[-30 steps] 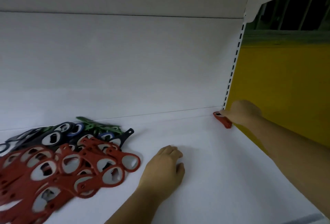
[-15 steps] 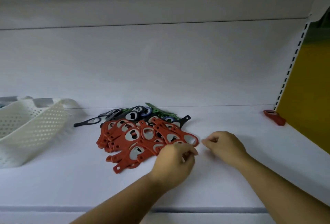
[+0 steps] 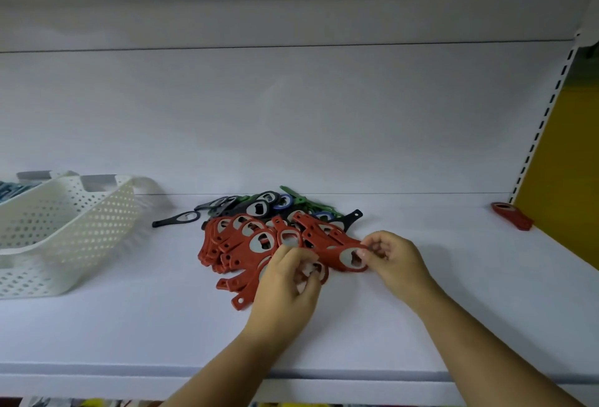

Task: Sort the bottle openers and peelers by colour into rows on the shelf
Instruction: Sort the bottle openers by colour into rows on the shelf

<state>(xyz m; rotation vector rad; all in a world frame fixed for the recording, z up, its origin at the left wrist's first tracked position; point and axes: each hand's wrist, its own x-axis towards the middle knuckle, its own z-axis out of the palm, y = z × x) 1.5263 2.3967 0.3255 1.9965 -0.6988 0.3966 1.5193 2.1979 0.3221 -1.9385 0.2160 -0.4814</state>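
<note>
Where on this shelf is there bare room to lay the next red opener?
Free: the shelf between the opener pile and the lone red opener; also the front strip. Crowded: around the pile, toward the white basket.

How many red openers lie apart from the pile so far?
1: a red opener in the back right corner of the shelf. Others could be hidden inside the basket.

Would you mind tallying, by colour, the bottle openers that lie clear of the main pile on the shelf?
Lone red opener, back right corner: 1
Black opener, just left of the pile: 1
Total: 2
The pile itself overlaps too much to count.
</note>
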